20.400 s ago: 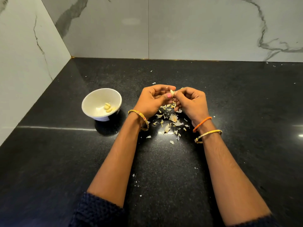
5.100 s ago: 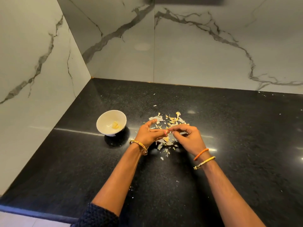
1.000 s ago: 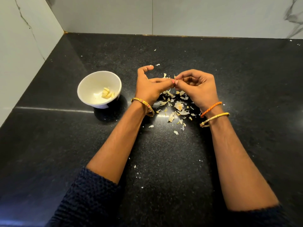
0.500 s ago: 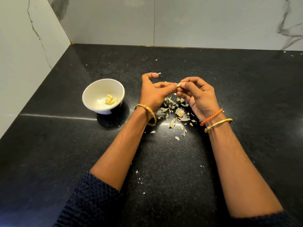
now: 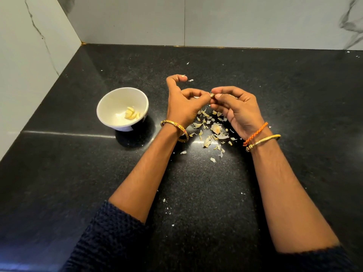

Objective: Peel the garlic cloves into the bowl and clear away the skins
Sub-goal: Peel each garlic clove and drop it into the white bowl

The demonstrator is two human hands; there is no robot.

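Observation:
Above the black counter my left hand [image 5: 184, 104] and my right hand [image 5: 235, 109] meet fingertip to fingertip and pinch a small garlic clove [image 5: 212, 95] between them. Only a pale tip of the clove shows; the fingers hide the remainder. My left thumb sticks up away from the clove. Below and between the hands lies a scatter of papery garlic skins [image 5: 213, 130]. To the left stands a white bowl [image 5: 110, 107] with several peeled cloves [image 5: 132, 114] in it.
The black stone counter [image 5: 284, 91] runs back to marble walls at the left and rear, which meet in a corner at the far left. Tiny skin flakes [image 5: 167, 205] dot the counter between my forearms and near the back.
The view has shifted slightly. My hands stay together over the skins, still working the clove; my left thumb has lifted further from the fingers.

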